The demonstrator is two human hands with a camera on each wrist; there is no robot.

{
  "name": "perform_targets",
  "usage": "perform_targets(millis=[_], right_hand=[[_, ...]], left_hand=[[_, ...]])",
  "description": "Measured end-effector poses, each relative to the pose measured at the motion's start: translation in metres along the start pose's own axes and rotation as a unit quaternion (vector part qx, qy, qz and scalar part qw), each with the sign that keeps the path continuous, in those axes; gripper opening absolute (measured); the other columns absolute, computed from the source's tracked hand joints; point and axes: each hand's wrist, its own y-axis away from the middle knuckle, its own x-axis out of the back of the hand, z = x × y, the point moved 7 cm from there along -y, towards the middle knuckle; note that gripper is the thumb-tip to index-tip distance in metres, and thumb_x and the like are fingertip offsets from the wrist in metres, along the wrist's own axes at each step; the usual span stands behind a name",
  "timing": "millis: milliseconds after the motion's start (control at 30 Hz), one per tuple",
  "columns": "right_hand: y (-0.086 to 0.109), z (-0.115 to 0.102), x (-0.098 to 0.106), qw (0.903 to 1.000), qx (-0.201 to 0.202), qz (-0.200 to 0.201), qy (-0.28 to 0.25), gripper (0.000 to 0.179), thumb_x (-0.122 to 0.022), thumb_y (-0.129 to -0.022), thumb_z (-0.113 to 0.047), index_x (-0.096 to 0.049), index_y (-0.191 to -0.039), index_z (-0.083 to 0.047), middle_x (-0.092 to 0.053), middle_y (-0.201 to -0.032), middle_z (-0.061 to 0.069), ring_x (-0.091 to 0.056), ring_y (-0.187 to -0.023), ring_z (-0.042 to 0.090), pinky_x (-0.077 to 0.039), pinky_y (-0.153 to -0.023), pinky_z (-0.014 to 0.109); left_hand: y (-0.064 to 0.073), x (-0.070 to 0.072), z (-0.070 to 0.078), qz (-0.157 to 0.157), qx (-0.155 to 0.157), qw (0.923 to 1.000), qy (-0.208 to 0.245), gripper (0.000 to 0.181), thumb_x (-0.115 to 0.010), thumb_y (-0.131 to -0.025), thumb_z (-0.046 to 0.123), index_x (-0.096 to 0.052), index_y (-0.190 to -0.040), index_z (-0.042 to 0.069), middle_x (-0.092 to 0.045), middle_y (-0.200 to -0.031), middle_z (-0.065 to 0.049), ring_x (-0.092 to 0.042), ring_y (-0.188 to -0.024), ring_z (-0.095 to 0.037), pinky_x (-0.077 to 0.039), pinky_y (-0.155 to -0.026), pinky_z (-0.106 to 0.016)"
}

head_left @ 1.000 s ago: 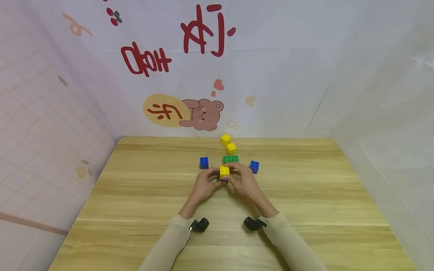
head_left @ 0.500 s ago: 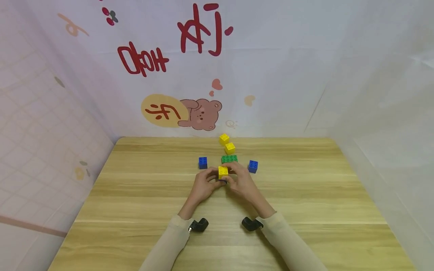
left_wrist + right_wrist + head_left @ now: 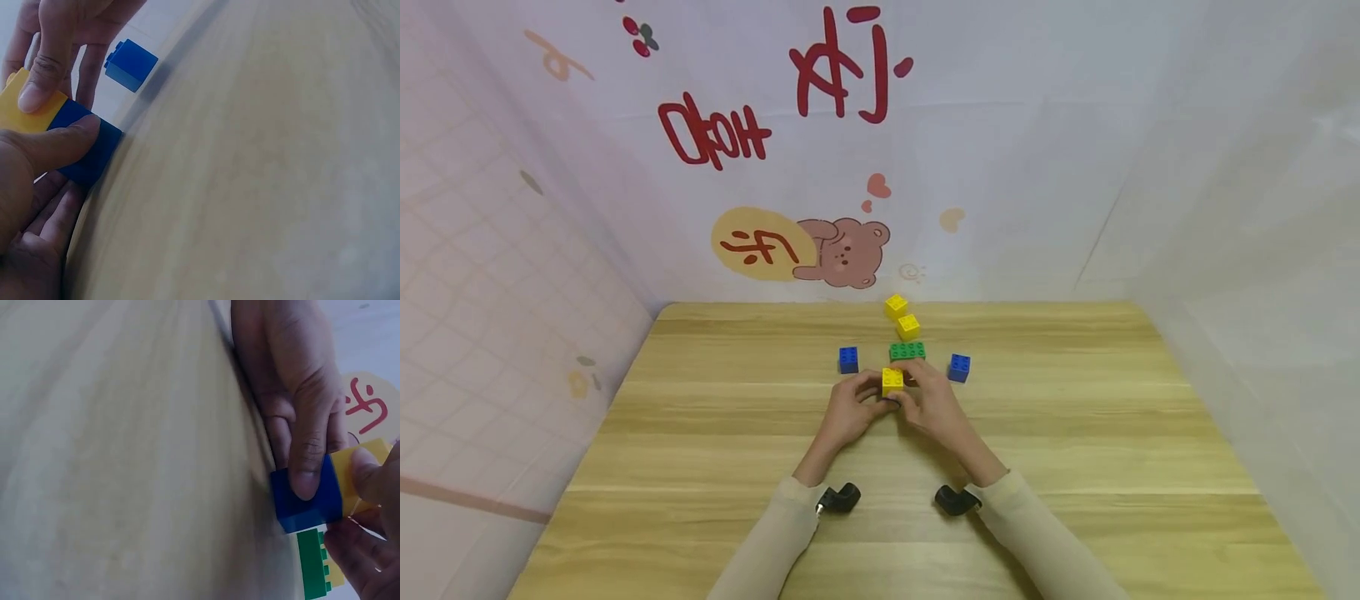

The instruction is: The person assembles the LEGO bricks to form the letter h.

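yellow block (image 3: 892, 382) tops blue block (image 3: 324, 505), wall (image 3: 1000, 183) showing 乐 (image 3: 762, 247).

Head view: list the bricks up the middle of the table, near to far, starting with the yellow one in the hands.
Held yellow brick pinched by the right hand → green brick → nearer loose yellow brick → farther loose yellow brick, closest to the wall.
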Motion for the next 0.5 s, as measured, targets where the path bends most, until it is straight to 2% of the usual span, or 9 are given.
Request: perform_targets(millis=[233, 367, 500], right_hand=[[-0.002, 0.007, -0.005, 0.999, -0.018, -0.024, -0.033, 0.044, -0.075, -0.093, -0.007, -0.06, -0.134, -0.003, -0.067, -0.128, 0.012, -0.07, -0.11, 0.028, -0.062, -0.095, 0.038], [-0.001, 0.013, -0.005, 0.9987, -0.035, -0.026, -0.025, 0.047, -0.075, -0.094, -0.01, -0.059, -0.138, -0.005, -0.066, -0.132, 0.01, -0.07, -0.112, 0.026, -0.061, -0.097, 0.038], [-0.001, 0.014, -0.002, 0.9994, -0.031, -0.012, -0.013, 0.048, -0.076, -0.093, -0.009, -0.059, -0.138, -0.006, -0.067, -0.133, 0.011, -0.07, -0.109, 0.027, -0.062, -0.094, 0.04]], left_hand=[[0.001, 0.003, -0.001, 0.007, 0.005, 0.9999, -0.009, 0.039, -0.081, -0.087, 0.005, -0.069, -0.124, 0.006, -0.068, -0.13, -0.014, -0.066, -0.125, -0.032, -0.055, -0.106, -0.033], [0.001, 0.002, -0.001, 0.009, 0.001, 0.9998, -0.018, 0.042, -0.08, -0.088, 0.005, -0.067, -0.127, 0.004, -0.067, -0.132, -0.016, -0.066, -0.124, -0.032, -0.056, -0.105, -0.033], [0.001, 0.0, 0.001, 0.012, -0.001, 0.9997, -0.022, 0.049, -0.08, -0.088, 0.005, -0.063, -0.134, 0.003, -0.065, -0.136, -0.017, -0.066, -0.123, -0.032, -0.056, -0.104, -0.032]])
